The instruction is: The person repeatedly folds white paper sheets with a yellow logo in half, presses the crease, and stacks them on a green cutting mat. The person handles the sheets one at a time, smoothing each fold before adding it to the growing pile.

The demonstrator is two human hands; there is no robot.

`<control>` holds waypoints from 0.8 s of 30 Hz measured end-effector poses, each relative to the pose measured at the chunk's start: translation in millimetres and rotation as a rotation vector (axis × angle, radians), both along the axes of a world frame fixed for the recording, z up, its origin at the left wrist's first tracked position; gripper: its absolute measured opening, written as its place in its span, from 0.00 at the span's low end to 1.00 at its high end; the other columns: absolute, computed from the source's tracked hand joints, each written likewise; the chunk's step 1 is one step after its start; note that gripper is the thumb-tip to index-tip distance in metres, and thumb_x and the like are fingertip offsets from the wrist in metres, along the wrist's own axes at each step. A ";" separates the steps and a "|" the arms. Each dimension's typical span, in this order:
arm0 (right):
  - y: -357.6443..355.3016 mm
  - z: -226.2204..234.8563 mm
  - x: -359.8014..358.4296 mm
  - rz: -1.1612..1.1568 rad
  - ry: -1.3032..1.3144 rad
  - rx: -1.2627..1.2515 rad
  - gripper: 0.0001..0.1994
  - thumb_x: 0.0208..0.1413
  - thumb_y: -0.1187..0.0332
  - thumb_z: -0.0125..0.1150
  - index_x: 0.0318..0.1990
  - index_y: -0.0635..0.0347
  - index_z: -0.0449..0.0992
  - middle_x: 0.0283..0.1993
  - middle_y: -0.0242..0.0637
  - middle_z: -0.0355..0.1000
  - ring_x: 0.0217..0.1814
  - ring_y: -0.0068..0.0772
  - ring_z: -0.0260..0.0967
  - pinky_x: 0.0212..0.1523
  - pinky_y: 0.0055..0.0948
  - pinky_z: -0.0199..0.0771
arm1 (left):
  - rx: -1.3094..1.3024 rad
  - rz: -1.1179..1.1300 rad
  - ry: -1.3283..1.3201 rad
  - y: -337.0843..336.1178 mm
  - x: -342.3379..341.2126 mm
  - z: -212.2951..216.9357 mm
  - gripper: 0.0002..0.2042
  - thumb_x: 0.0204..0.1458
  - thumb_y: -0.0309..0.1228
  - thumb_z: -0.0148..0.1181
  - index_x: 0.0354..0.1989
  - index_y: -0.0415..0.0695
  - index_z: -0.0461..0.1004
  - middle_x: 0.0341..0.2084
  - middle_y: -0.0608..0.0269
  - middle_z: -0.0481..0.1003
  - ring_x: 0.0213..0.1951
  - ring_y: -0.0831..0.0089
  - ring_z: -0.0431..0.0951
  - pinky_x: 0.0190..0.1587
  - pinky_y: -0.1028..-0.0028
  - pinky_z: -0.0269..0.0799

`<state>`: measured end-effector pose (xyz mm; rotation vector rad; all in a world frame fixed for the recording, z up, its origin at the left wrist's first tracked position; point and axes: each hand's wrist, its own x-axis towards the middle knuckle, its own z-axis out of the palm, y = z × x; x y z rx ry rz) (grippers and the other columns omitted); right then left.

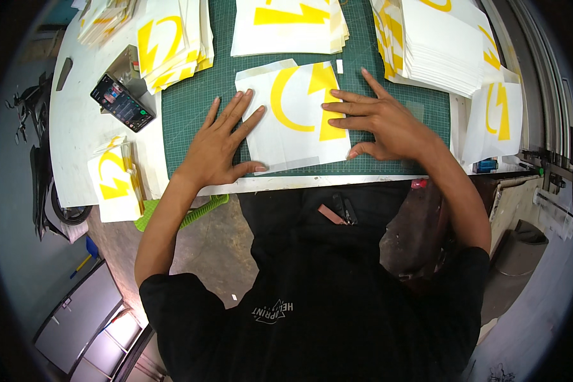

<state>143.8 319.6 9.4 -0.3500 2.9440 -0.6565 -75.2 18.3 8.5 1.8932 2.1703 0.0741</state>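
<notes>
A white paper sheet (286, 145) with a bold yellow printed shape lies in front of me on a green cutting mat (194, 108). A second white edge shows under its top left corner, and a pale strip runs along its near edge. My left hand (219, 143) rests spread over the sheet's left side, its thumb at the near left corner. Across the right edge lies my right hand (382, 121), fingers stretched out over the yellow print and thumb near the lower right corner. Neither hand grips anything.
Stacks of similar printed paper stand at the far middle (286, 32), far left (175, 38) and far right (439, 48). A smaller stack (116, 181) sits at the near left edge. A lit phone (122, 103) leans on a box. One sheet (495, 121) lies at right.
</notes>
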 end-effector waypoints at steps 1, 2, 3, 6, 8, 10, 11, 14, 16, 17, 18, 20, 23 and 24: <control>1.9 4.0 -1.2 0.017 -0.018 0.010 0.32 0.43 0.51 0.83 0.58 0.44 0.83 0.74 0.26 0.69 0.82 0.34 0.56 0.83 0.67 0.28 | -0.009 -0.001 -0.004 0.4 -0.1 2.6 0.54 0.48 0.71 0.62 0.80 0.54 0.54 0.81 0.48 0.46 0.81 0.49 0.44 0.80 0.44 0.35; 2.9 6.5 -1.6 0.034 -0.035 0.020 0.34 0.41 0.50 0.84 0.59 0.44 0.83 0.74 0.26 0.69 0.83 0.35 0.55 0.83 0.68 0.28 | -0.006 -0.003 -0.013 0.7 -0.6 4.3 0.55 0.46 0.71 0.64 0.80 0.54 0.54 0.81 0.48 0.47 0.81 0.49 0.45 0.80 0.44 0.36; 2.9 7.7 -0.7 0.036 -0.043 0.020 0.36 0.39 0.48 0.84 0.60 0.44 0.82 0.75 0.27 0.68 0.83 0.36 0.54 0.83 0.68 0.28 | -0.001 -0.004 -0.023 1.1 -1.3 5.3 0.56 0.44 0.70 0.66 0.80 0.54 0.54 0.80 0.48 0.47 0.80 0.49 0.45 0.80 0.44 0.36; 1.5 9.3 6.0 0.028 -0.041 0.008 0.40 0.38 0.43 0.84 0.61 0.46 0.81 0.76 0.29 0.66 0.84 0.38 0.52 0.83 0.68 0.29 | 0.042 0.018 -0.060 2.2 -4.3 6.7 0.59 0.39 0.68 0.72 0.80 0.54 0.55 0.80 0.48 0.48 0.80 0.48 0.47 0.80 0.44 0.38; -0.3 3.3 12.1 0.004 -0.007 -0.017 0.40 0.39 0.42 0.83 0.62 0.47 0.81 0.77 0.31 0.65 0.84 0.39 0.51 0.83 0.69 0.30 | 0.061 0.035 -0.069 3.8 -4.5 7.6 0.60 0.37 0.66 0.75 0.80 0.54 0.55 0.80 0.48 0.49 0.80 0.48 0.48 0.80 0.43 0.39; -5.7 0.2 12.9 -0.027 0.059 -0.035 0.33 0.47 0.46 0.80 0.61 0.49 0.82 0.74 0.33 0.69 0.83 0.40 0.55 0.82 0.66 0.36 | 0.053 0.046 -0.058 3.7 -3.0 10.1 0.61 0.35 0.65 0.77 0.80 0.53 0.55 0.79 0.49 0.50 0.80 0.49 0.49 0.79 0.43 0.40; -8.0 -2.0 12.9 -0.041 0.092 -0.045 0.30 0.51 0.48 0.78 0.60 0.50 0.82 0.73 0.34 0.71 0.82 0.41 0.57 0.82 0.65 0.39 | 0.047 0.054 -0.058 4.0 -1.6 11.2 0.62 0.34 0.65 0.77 0.80 0.53 0.55 0.79 0.49 0.50 0.80 0.49 0.49 0.79 0.43 0.40; -4.8 -18.7 6.1 -0.049 0.199 0.023 0.23 0.58 0.56 0.73 0.59 0.52 0.83 0.67 0.37 0.76 0.77 0.40 0.64 0.81 0.59 0.49 | 0.032 0.067 -0.040 7.9 -1.2 17.1 0.63 0.33 0.65 0.78 0.80 0.52 0.54 0.79 0.50 0.51 0.79 0.51 0.50 0.79 0.43 0.42; 8.1 -39.7 -4.9 -0.065 0.299 -0.051 0.21 0.59 0.59 0.72 0.58 0.55 0.83 0.64 0.39 0.79 0.74 0.39 0.67 0.80 0.55 0.52 | 0.019 0.067 -0.021 8.8 -0.5 19.1 0.64 0.31 0.64 0.79 0.80 0.51 0.54 0.79 0.50 0.51 0.79 0.51 0.50 0.79 0.43 0.42; 13.2 -46.6 -6.1 -0.073 0.347 -0.087 0.20 0.60 0.61 0.71 0.58 0.56 0.83 0.62 0.39 0.80 0.73 0.39 0.69 0.80 0.53 0.54 | 0.014 0.065 -0.023 9.9 -0.3 19.8 0.65 0.31 0.64 0.79 0.80 0.51 0.54 0.79 0.50 0.51 0.79 0.51 0.50 0.79 0.43 0.42; 12.4 -44.1 -8.8 -0.097 0.342 -0.078 0.21 0.58 0.61 0.72 0.58 0.56 0.83 0.63 0.39 0.79 0.74 0.38 0.68 0.80 0.54 0.54 | 0.007 0.072 -0.025 9.0 -0.2 19.7 0.65 0.30 0.64 0.80 0.80 0.51 0.54 0.79 0.51 0.51 0.79 0.51 0.50 0.79 0.43 0.42; 10.8 -36.7 -14.8 -0.144 0.332 -0.059 0.24 0.55 0.62 0.75 0.59 0.56 0.82 0.66 0.37 0.77 0.75 0.36 0.67 0.80 0.54 0.54 | 0.002 0.082 -0.026 8.1 -0.7 19.6 0.66 0.29 0.64 0.80 0.80 0.52 0.53 0.79 0.51 0.50 0.79 0.51 0.50 0.79 0.43 0.42; 12.9 -27.6 -22.3 -0.146 0.268 0.007 0.27 0.58 0.58 0.72 0.64 0.58 0.78 0.69 0.43 0.74 0.76 0.41 0.66 0.83 0.54 0.47 | 0.003 0.091 -0.024 10.6 -0.9 19.8 0.68 0.27 0.64 0.81 0.80 0.52 0.53 0.80 0.51 0.50 0.80 0.52 0.50 0.79 0.43 0.42; 14.0 -25.4 -25.3 -0.143 0.245 0.022 0.28 0.58 0.58 0.72 0.65 0.58 0.77 0.70 0.43 0.72 0.77 0.41 0.64 0.83 0.54 0.46 | -0.004 0.098 -0.020 11.2 -0.8 20.5 0.68 0.26 0.65 0.81 0.80 0.53 0.52 0.80 0.51 0.50 0.80 0.52 0.49 0.80 0.43 0.42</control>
